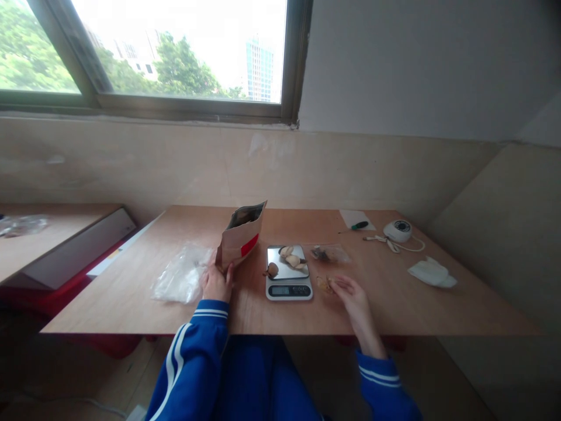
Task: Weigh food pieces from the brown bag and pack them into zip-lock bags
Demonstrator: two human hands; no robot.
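Observation:
My left hand (216, 282) grips the bottom of an open brown paper bag (240, 238) with a red patch, holding it upright on the wooden table (394, 310). Just right of it sits a small digital kitchen scale (288, 272) with several pale walnut-like pieces on its shiny plate; one piece (272, 269) lies at the plate's left edge. My right hand (352, 294) rests on the table right of the scale, fingers curled over a small brownish piece (324, 285). Whether it grips the piece I cannot tell.
A clear plastic bag (183, 273) lies left of the paper bag. A small clear bag with dark bits (329, 253) sits behind my right hand. Farther right are a green-handled tool (359, 225), a white round device with cord (398, 230) and a folded white cloth (432, 273).

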